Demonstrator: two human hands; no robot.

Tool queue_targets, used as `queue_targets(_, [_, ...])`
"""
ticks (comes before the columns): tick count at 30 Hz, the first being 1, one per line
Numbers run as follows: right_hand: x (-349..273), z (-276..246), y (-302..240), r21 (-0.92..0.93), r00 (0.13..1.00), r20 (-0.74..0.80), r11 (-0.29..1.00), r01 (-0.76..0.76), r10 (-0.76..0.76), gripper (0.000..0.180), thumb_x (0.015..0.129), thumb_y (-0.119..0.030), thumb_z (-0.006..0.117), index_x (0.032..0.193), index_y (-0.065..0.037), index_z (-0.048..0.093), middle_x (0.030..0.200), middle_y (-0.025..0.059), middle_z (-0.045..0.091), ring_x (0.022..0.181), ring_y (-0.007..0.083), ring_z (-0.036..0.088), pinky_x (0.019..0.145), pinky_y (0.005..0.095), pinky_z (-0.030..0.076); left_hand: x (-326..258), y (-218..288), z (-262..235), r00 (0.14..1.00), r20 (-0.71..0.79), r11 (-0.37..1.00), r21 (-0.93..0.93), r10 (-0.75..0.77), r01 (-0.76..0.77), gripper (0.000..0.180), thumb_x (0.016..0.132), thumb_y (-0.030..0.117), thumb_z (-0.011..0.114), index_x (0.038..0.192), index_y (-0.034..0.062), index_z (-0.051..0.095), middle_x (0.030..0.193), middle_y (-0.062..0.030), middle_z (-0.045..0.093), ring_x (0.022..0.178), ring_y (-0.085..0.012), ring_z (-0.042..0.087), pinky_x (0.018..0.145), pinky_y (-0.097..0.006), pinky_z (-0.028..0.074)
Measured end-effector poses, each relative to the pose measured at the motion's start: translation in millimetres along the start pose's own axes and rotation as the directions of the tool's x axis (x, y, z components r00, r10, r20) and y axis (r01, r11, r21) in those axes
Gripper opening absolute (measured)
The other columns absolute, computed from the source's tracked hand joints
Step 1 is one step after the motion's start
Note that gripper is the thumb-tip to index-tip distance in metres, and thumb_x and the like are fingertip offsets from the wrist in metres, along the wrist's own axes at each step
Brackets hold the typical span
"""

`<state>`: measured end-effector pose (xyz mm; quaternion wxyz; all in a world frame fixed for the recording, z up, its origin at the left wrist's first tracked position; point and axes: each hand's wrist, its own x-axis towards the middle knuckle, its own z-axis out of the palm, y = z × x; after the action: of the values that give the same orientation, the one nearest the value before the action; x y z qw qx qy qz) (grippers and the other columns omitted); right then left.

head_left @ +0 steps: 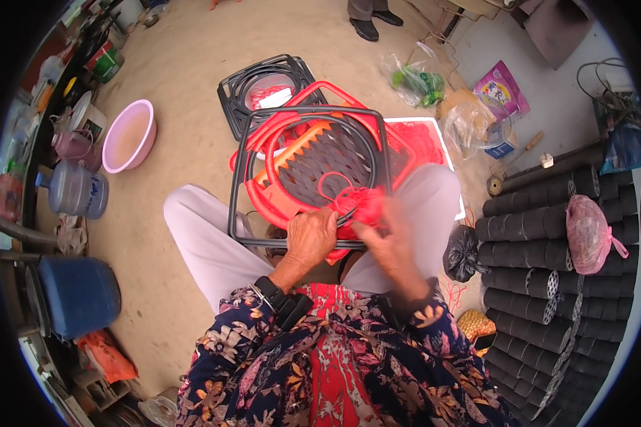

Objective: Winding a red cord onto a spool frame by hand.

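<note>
Red cord [360,203] bunched at the near edge of a dark metal frame [241,178] that rests tilted on the seated person's lap, woven grey-and-orange panel [320,160] inside it. Left hand [311,238] closed over the frame's lower bar, fingers wrapped around it, just beside the cord bunch. Right hand [386,245] motion-blurred, touching the red cord; can't tell if it's pinching or just against it. Hands close together, nearly touching. Red hoops [278,124] stacked under the frame, another black frame [263,85] on the ground behind. Pink basin [129,135] well to the left, blue water jug [75,191] near it. Stacked black perforated cylinders [548,235] on the right with a pink bag [587,235] on top. Someone else's shoes [374,23] at the far edge.
</note>
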<state>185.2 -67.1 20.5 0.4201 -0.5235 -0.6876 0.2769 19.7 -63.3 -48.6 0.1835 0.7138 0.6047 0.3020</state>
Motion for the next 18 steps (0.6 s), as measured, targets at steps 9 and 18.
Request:
queue_targets(9, [-5.3,-153.9,-60.1,0.971,0.96,0.208,0.082,-0.226,0.186,0.033,0.097,-0.036,0.044,0.104,-0.005,0.049,0.061,0.0016,0.045,0.043,0.0129,0.044,0.037,0.0273,0.035,4.5,-0.1,2.5,0.997,0.041,0.998,-0.008,-0.059,0.059,0.028,0.091,0.027,0.056,0.076,0.0035,0.061,0.062,-0.0215,0.06,0.062,-0.0429,0.06,0.057,-0.054,0.046])
queue_targets(18, [-80.3,-322.6,-38.2,0.952,0.947,0.183,0.288,-0.104,-0.264,0.022,0.099,-0.02,0.045,0.096,-0.001,0.034,0.055,0.0073,0.051,0.032,0.015,0.047,0.029,0.028,0.044,18.4,5.7,-2.4,0.983,0.019,0.962,-0.199,-0.185,0.185,0.023,0.089,0.025,0.058,0.079,0.0058,0.064,0.068,-0.0199,0.063,0.067,-0.0422,0.062,0.062,-0.053,0.046])
